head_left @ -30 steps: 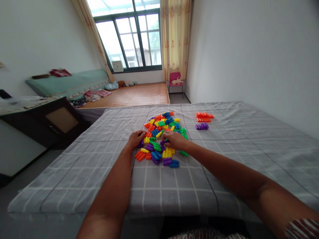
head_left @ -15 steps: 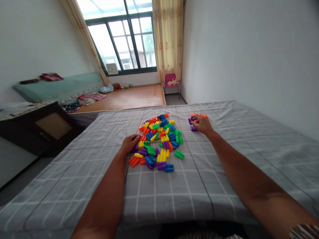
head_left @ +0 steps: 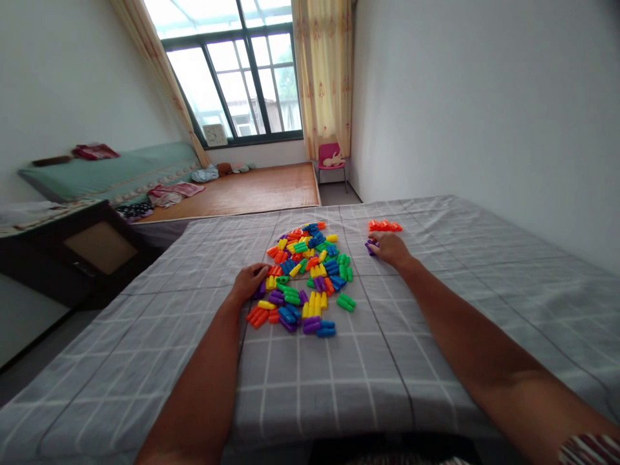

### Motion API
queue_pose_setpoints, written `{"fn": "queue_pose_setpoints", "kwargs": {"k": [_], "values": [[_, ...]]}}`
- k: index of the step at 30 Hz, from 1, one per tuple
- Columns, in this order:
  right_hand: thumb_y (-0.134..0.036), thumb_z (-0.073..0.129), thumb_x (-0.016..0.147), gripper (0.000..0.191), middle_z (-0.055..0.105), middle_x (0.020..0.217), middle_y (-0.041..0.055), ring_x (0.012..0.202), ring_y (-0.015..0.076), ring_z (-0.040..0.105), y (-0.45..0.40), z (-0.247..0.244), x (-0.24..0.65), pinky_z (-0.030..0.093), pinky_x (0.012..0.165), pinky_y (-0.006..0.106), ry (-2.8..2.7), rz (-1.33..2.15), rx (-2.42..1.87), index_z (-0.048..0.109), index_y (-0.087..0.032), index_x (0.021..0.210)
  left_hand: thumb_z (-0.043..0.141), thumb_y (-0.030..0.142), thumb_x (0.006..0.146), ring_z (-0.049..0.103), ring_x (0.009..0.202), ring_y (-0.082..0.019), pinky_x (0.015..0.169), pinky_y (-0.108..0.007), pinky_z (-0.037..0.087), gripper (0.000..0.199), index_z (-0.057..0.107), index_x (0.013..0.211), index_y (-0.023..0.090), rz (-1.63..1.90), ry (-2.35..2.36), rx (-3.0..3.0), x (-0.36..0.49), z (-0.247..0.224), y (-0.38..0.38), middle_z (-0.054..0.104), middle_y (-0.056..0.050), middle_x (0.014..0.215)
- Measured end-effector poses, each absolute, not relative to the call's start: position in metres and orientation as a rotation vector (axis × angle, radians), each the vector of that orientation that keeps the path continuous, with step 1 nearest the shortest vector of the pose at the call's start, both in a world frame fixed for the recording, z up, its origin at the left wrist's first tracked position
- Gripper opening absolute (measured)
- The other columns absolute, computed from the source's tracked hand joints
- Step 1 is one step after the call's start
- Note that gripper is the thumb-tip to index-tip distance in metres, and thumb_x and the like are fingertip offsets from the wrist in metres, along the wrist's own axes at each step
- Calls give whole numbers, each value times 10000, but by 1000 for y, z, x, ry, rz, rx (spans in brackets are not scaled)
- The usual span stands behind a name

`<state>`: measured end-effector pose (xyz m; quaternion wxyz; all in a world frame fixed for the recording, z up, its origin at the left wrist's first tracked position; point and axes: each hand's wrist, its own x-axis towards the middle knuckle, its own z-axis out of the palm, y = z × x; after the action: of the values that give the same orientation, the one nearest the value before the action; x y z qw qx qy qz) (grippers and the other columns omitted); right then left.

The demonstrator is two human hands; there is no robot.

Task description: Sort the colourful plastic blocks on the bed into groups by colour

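A heap of plastic bullet-shaped building blocks [head_left: 317, 271] in orange, yellow, green, blue and purple lies on the checked cloth. At its left edge rests my left hand [head_left: 249, 282], fingers bent and together, with the fingertips by an orange block [head_left: 274, 270] and a purple block [head_left: 260, 289] under the thumb side. What those fingers hold, if anything, is hidden. To the right of the heap, my right hand [head_left: 391, 248] is closed on purple blocks [head_left: 371, 248], partly covered by the fingers. Just beyond it stands a row of orange blocks [head_left: 385, 226].
The grey checked cloth [head_left: 310, 381] covers the table up to the white wall on the right. Past the table are a bed with a brown mat [head_left: 261, 187], a pink chair [head_left: 330, 157] and a dark cabinet [head_left: 92, 252] at the left.
My right hand has come slightly nearer, off the orange row, which now shows fully. Its fingers have closed in on the purple blocks. The left hand keeps its place at the heap.
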<state>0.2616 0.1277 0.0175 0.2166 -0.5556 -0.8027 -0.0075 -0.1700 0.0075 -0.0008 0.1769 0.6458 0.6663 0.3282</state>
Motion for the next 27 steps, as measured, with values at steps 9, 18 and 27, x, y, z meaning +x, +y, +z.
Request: {"fn": "queue_pose_setpoints", "kwargs": {"k": [9, 18, 27], "values": [[-423, 573, 825, 435, 611, 1312, 70, 1204, 329, 451, 133, 31, 270, 402, 923, 468, -2326, -149, -1532, 647, -272, 1226, 486, 596, 812, 657, 835, -216, 687, -259, 479, 553, 735, 1015, 146, 908, 1871, 1854, -174, -6, 10, 752, -59, 907], [-377, 563, 810, 421, 585, 1334, 100, 1288, 344, 404, 143, 9, 267, 325, 985, 560, -2545, -38, -1537, 636, -261, 1208, 485, 567, 817, 664, 851, -222, 707, -270, 486, 531, 739, 1006, 141, 900, 1881, 1874, -174, -4, 10, 754, -63, 927], [-337, 636, 782, 456, 632, 1237, 107, 1195, 321, 494, 145, 13, 271, 377, 952, 520, -2504, 25, -1505, 611, -255, 1230, 481, 563, 823, 660, 828, -209, 694, -262, 481, 534, 729, 1023, 134, 910, 1872, 1852, -175, -7, 10, 752, -59, 913]]}}
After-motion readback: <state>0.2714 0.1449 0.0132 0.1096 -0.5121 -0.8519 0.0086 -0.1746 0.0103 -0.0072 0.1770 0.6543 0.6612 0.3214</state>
